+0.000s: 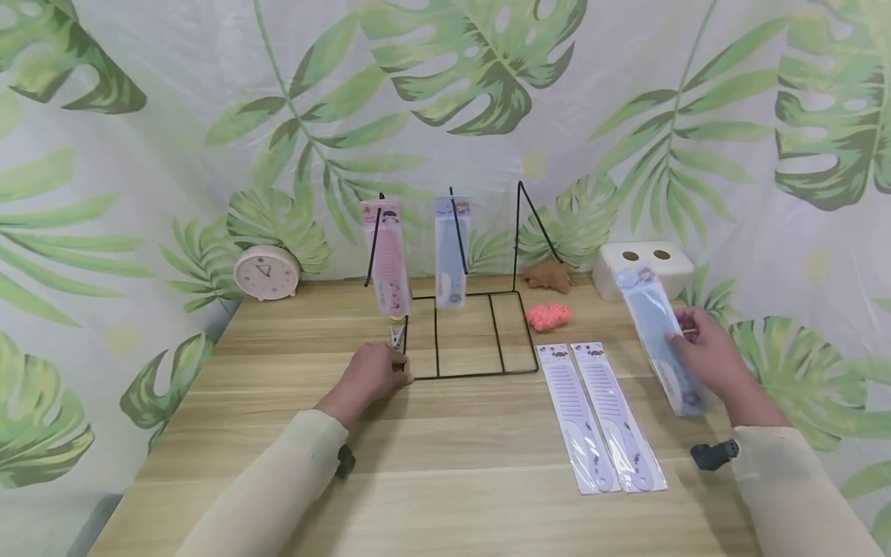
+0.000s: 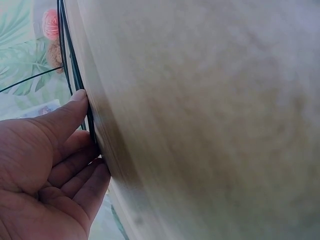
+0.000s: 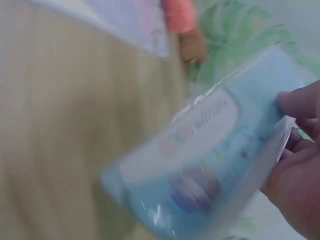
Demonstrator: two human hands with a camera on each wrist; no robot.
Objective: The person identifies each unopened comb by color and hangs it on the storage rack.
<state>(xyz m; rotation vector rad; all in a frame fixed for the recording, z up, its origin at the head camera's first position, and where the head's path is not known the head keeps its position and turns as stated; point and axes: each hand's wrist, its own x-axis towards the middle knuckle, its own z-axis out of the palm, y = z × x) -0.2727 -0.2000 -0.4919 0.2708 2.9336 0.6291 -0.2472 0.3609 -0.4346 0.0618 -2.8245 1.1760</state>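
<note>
We see our right hand [image 1: 706, 357] holding a blue comb [image 1: 660, 339] that is still in its clear packet. The fingers and thumb pinch it near the middle, and it is lifted off the table [image 1: 445, 480], tilted, out to the right of the wire rack [image 1: 459, 325]. In the right wrist view the packet is blurry, but we can see a fingertip [image 3: 300, 102] on its edge.

Our left hand [image 1: 372, 373] rests on the table at the front left corner of the rack. Its fingers [image 2: 65, 120] are mostly straight and press on the black wire at the bottom. It holds nothing.

A pink comb [image 1: 388, 255] and another blue comb [image 1: 451, 249] hang on the rack. Two purple combs [image 1: 599, 414] lie flat side by side on the table between our hands. A small clip [image 1: 397, 336] sits just beside the left hand. A round clock [image 1: 266, 272] stands at the back.
</note>
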